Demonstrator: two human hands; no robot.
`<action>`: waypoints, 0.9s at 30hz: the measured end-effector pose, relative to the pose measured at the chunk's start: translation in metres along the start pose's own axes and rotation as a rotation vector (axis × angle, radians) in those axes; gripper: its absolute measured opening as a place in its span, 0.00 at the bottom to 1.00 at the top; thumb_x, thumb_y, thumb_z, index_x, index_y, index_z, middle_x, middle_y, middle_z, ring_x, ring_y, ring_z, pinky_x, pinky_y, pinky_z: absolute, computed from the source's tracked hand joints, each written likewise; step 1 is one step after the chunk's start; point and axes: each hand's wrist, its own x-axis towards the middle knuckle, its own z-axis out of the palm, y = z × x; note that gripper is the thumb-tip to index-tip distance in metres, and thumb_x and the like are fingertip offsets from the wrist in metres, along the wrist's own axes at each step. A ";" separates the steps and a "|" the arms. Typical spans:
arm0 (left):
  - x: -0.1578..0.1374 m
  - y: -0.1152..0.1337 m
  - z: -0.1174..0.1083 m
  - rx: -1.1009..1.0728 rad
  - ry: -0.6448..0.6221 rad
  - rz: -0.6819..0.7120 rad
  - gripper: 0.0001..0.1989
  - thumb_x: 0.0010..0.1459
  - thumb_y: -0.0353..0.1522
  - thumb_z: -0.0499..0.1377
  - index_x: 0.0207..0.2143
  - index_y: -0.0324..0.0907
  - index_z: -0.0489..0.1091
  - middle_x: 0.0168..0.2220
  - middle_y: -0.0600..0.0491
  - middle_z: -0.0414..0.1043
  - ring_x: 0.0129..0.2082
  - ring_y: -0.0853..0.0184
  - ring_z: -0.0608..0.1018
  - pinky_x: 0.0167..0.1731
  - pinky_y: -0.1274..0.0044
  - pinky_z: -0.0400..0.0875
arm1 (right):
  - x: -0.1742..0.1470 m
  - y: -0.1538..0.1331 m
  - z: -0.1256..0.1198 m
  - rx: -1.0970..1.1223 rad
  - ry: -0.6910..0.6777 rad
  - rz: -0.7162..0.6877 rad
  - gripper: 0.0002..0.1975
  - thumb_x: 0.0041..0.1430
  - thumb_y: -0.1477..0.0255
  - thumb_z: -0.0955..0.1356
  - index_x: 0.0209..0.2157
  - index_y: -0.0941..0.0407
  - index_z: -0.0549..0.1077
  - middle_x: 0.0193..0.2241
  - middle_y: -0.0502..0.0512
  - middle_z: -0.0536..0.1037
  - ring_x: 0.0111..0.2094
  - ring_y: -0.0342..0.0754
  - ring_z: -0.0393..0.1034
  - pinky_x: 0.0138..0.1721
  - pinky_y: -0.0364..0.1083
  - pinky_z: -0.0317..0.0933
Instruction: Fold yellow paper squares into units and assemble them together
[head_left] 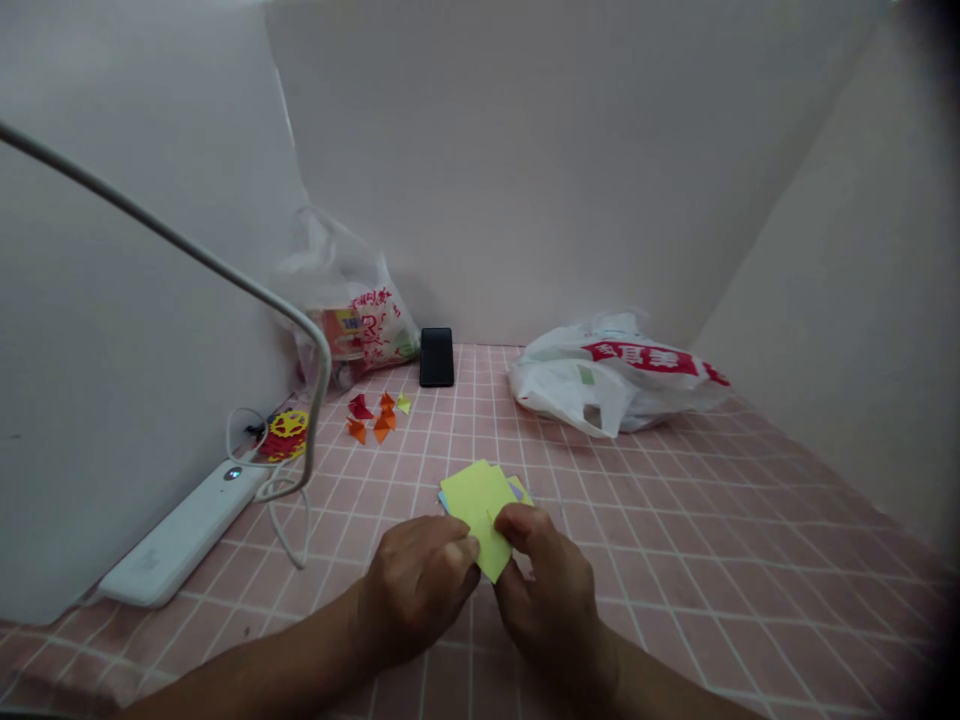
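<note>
Several small square papers lie in a loose stack [471, 485] on the pink checked cloth, mostly yellow with a blue edge at the left and a pale purple patch at the right. Over the near end of this stack, a yellow sheet of paper [490, 552] is pinched from both sides. My left hand [420, 582] is closed, thumb and fingers at the sheet's left edge. On the opposite edge, my right hand [551, 585] grips with its thumb and curled index finger. Where the held sheet ends and the stack begins is hard to tell.
Folded red, orange and yellow paper pieces [381, 418] sit far left of the stack. Behind them are a black phone [436, 357] and a filled plastic bag [352, 320]. Another white bag [611, 375] lies right. A white power strip [184, 535] and cable [187, 247] occupy the left.
</note>
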 end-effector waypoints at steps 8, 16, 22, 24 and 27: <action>-0.005 -0.006 0.000 -0.064 -0.077 -0.035 0.06 0.61 0.31 0.55 0.34 0.44 0.72 0.28 0.47 0.76 0.30 0.61 0.78 0.35 0.69 0.74 | 0.001 0.004 -0.001 -0.041 -0.026 0.001 0.18 0.53 0.82 0.61 0.45 0.55 0.66 0.31 0.55 0.81 0.28 0.50 0.79 0.30 0.46 0.70; 0.008 0.005 -0.002 -0.240 0.015 -0.038 0.04 0.59 0.30 0.58 0.38 0.43 0.68 0.28 0.51 0.74 0.27 0.66 0.76 0.31 0.73 0.73 | 0.007 0.010 -0.004 0.010 -0.061 -0.054 0.11 0.56 0.82 0.61 0.38 0.55 0.68 0.25 0.52 0.78 0.24 0.48 0.75 0.26 0.44 0.64; 0.027 0.005 -0.004 -0.724 0.012 -0.629 0.10 0.61 0.37 0.57 0.33 0.38 0.71 0.26 0.54 0.71 0.26 0.69 0.75 0.29 0.76 0.71 | 0.017 0.017 -0.006 -0.036 -0.104 -0.154 0.07 0.64 0.79 0.62 0.33 0.56 0.69 0.20 0.51 0.73 0.20 0.46 0.69 0.24 0.44 0.59; 0.029 0.004 -0.004 -0.787 -0.037 -0.704 0.12 0.60 0.38 0.59 0.31 0.37 0.72 0.23 0.54 0.71 0.25 0.69 0.75 0.29 0.76 0.70 | 0.018 0.017 -0.006 -0.068 -0.126 -0.190 0.10 0.65 0.79 0.61 0.31 0.56 0.69 0.21 0.53 0.74 0.22 0.47 0.69 0.24 0.44 0.59; 0.029 0.003 -0.004 -0.839 -0.050 -0.760 0.12 0.58 0.38 0.60 0.31 0.37 0.73 0.23 0.55 0.72 0.23 0.70 0.74 0.28 0.77 0.70 | 0.017 0.018 -0.005 -0.081 -0.133 -0.219 0.12 0.66 0.79 0.60 0.30 0.57 0.70 0.25 0.56 0.76 0.27 0.48 0.71 0.27 0.45 0.61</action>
